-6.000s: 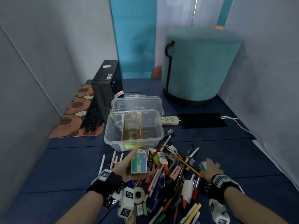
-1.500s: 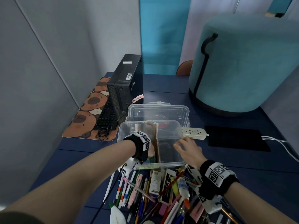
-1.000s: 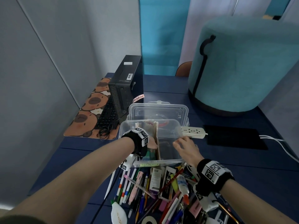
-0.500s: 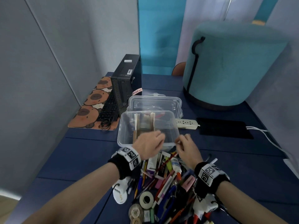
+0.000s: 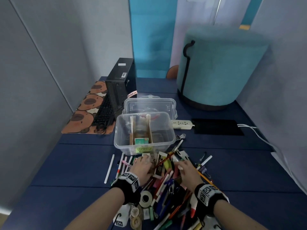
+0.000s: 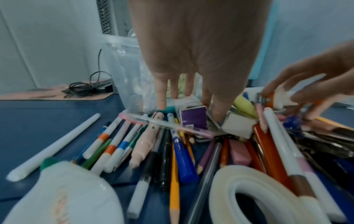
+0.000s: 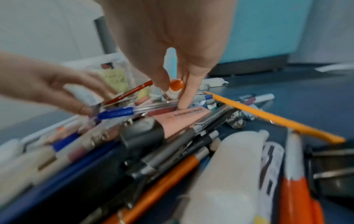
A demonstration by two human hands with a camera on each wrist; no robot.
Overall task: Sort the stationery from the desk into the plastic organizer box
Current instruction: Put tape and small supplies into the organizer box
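Nearest the front edge of the dark blue counter [image 5: 232,165] lies a heap of stationery [image 5: 166,185]: rolls of tape [image 5: 145,198], markers, pencils, a pink eraser [image 7: 184,117] and glue bottles piled across one another, with a lone white marker [image 5: 109,168] lying apart toward the left side. Both hands are down in the far part of that heap, side by side. The left hand [image 5: 141,168] has its fingers [image 6: 161,91] straight and spread, tips pressing on small boxes, one purple [image 6: 193,116], without closing round anything. The right hand [image 5: 187,173] has thumb and forefinger pinched on a small glue bottle with an orange cap [image 7: 175,87]; its forefinger tip reaches down to the pink eraser. Just beyond the heap, touching its far fringe, stands the clear plastic organizer box [image 5: 123,140], open, with two upright cardboard dividers [image 5: 149,128] making three compartments; a green and white box [image 5: 141,141] lies in the middle one, and a yellow-green label [image 5: 144,149] is stuck on the near wall. The clear lid [image 5: 149,105] sits right behind it, a white power strip [image 5: 181,124] and black pad [image 5: 217,128] to the right. Further back, toward the left edge, are a keyboard [image 5: 103,113] on a patterned mat [image 5: 84,112] and a black computer tower [image 5: 121,83]; at the far right corner stands a teal round stool [image 5: 219,68].
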